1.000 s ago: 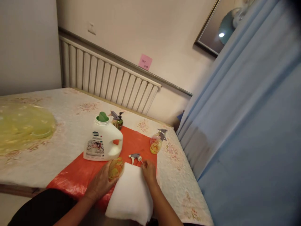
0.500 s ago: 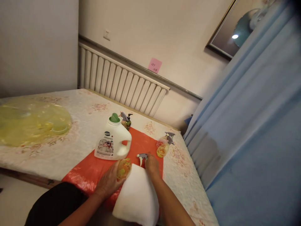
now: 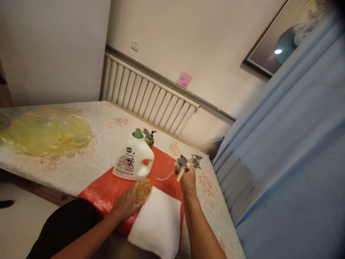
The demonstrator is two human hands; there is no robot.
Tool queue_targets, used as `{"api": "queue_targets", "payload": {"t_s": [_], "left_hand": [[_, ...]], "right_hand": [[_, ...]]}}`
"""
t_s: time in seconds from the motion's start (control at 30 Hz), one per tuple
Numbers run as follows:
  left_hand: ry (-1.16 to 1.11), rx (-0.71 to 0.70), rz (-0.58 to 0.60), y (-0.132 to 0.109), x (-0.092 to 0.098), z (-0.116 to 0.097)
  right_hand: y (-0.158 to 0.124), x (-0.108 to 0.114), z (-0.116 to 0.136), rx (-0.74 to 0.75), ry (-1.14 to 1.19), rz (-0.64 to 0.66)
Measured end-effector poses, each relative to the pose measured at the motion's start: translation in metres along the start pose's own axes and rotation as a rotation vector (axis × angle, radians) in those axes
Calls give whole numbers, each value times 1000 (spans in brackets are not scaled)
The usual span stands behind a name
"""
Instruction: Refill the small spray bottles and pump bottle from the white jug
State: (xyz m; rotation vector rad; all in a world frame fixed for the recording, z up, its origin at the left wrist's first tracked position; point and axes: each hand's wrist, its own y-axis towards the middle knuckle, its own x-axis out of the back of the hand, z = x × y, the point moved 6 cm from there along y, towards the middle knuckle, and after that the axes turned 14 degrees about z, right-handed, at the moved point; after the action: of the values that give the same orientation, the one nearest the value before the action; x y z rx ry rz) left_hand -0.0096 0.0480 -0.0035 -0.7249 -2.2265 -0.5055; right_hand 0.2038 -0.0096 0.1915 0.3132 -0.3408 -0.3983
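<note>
My left hand (image 3: 126, 201) is wrapped around a small see-through yellow-orange bottle (image 3: 143, 190). In my right hand (image 3: 188, 180) is a grey and white trigger spray head (image 3: 183, 165), its thin clear tube (image 3: 165, 178) curving out to the left. Another grey spray trigger (image 3: 196, 161) shows just behind that hand; the bottles there are mostly covered by the hand. A white jug (image 3: 136, 163) with a green cap (image 3: 138, 133) stands beyond my left hand. Between my forearms lies a white cloth (image 3: 159, 223).
A red plastic sheet (image 3: 97, 190) lies under the jug and cloth on a flowered bed cover (image 3: 107, 131). More bottles with pump tops (image 3: 150, 136) stand behind the jug. A yellow plastic bag (image 3: 48, 133) is at left. A blue curtain (image 3: 283, 162) hangs at right.
My right hand has risen away from the cloth, up and to the right, carrying the spray head, so its tube now shows. My left hand keeps its hold on the bottle. The view has shifted slightly.
</note>
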Motion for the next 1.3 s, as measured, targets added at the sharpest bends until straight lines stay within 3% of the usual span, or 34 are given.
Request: {"api": "queue_targets", "payload": {"t_s": [0.2, 0.53, 0.87, 1.03, 1.3], "left_hand": [[-5, -3, -9, 2, -3, 4], [-23, -26, -22, -2, 2, -1], [-20, -76, -65, -2, 2, -3], [-9, -78, -55, -2, 2, -3], [-5, -53, -37, -3, 4, -5]], "right_hand": [[-2, -23, 15, 19, 133, 36], [-6, -55, 20, -31, 75, 123], [-26, -96, -22, -50, -50, 313], [-34, -100, -38, -63, -106, 373], [-35, -100, -39, -48, -141, 443]]}}
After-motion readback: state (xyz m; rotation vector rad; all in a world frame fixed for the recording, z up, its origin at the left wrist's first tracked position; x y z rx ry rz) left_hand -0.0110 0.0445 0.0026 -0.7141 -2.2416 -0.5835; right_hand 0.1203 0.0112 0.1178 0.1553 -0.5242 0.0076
